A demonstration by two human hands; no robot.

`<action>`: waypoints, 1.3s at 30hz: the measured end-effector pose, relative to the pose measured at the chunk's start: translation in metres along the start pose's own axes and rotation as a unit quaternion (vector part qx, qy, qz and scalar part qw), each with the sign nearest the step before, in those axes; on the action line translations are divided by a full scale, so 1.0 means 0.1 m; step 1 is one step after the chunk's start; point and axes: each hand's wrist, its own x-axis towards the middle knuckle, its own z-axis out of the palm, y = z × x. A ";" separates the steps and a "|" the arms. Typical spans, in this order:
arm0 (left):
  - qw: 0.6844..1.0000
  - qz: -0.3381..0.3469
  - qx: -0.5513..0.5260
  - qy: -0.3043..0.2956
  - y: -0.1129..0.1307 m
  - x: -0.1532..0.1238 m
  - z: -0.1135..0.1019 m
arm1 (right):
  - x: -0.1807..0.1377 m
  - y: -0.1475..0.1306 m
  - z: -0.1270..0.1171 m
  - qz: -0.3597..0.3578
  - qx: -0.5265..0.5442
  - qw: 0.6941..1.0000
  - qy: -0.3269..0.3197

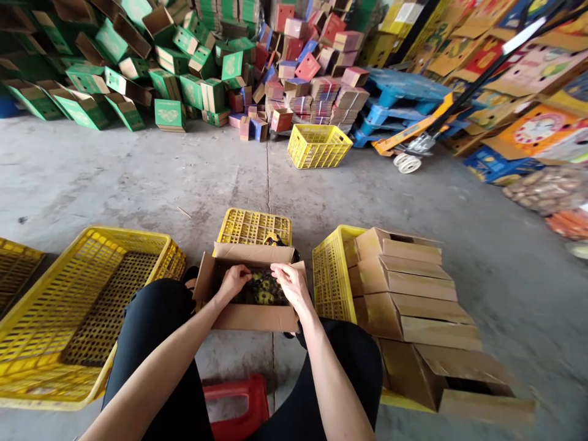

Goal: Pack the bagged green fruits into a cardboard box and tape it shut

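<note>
An opened cardboard box (pixel 257 317) sits between my knees with its flaps folded out. Inside lie round yellow-green pieces (pixel 265 296), perhaps fruit, mixed with something dark; their exact kind is unclear. Over the box's left part, my left hand (pixel 234 282) is closed, fingertips pinched at the contents. My right hand (pixel 291 284) hovers above the right side with thumb and fingers pressed together. Whatever either hand pinches is too small to make out. Behind the box stands a yellow crate (pixel 252 228), with a black-and-yellow object (pixel 274 239) at its near edge.
To the left is a large yellow crate (pixel 151 236). Several cardboard boxes (pixel 418 288) fill another yellow crate (pixel 328 275) on the right. A red plastic stool (pixel 260 407) is below me. Farther off are a yellow crate (pixel 316 150), a pallet jack (pixel 413 135) and piled green boxes (pixel 169 114).
</note>
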 end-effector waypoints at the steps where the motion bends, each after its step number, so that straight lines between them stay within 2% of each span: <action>1: 1.000 0.009 -0.001 0.005 0.03 -0.02 -0.01 | 0.00 0.00 0.00 0.003 -0.003 1.000 -0.001; 6: 0.999 0.026 -0.013 0.042 0.17 -0.11 -0.10 | -0.01 0.03 -0.01 0.023 -0.032 0.999 0.002; 12: 0.995 0.015 -0.030 0.096 0.28 -0.16 -0.34 | -0.04 -0.02 0.03 0.058 -0.028 0.998 -0.003; 19: 0.977 -0.015 -0.169 0.126 0.41 -0.22 -0.47 | -0.11 -0.22 0.11 0.012 0.039 0.994 -0.100; 21: 0.968 -0.031 -0.227 0.106 0.45 -0.25 -0.47 | -0.09 -0.24 0.12 0.012 0.043 0.994 -0.102; 23: 0.954 -0.030 -0.293 0.054 0.50 -0.27 -0.47 | -0.07 -0.24 0.14 0.026 0.075 0.994 -0.080; 25: 0.944 -0.003 -0.329 -0.012 0.55 -0.30 -0.48 | -0.04 -0.23 0.14 0.048 0.131 0.989 -0.046; 27: 0.945 0.049 -0.318 -0.051 0.58 -0.32 -0.49 | -0.03 -0.23 0.12 0.077 0.176 0.981 -0.017; 31: 0.958 0.136 -0.246 -0.048 0.60 -0.32 -0.51 | -0.05 -0.27 0.07 0.115 0.206 0.972 -0.001; 35: 0.965 0.134 -0.224 -0.034 0.60 -0.30 -0.51 | -0.07 -0.28 0.07 0.097 0.188 0.977 -0.011; 39: 0.960 0.108 -0.256 -0.038 0.57 -0.29 -0.48 | 0.00 -0.15 0.08 0.064 0.139 0.988 0.016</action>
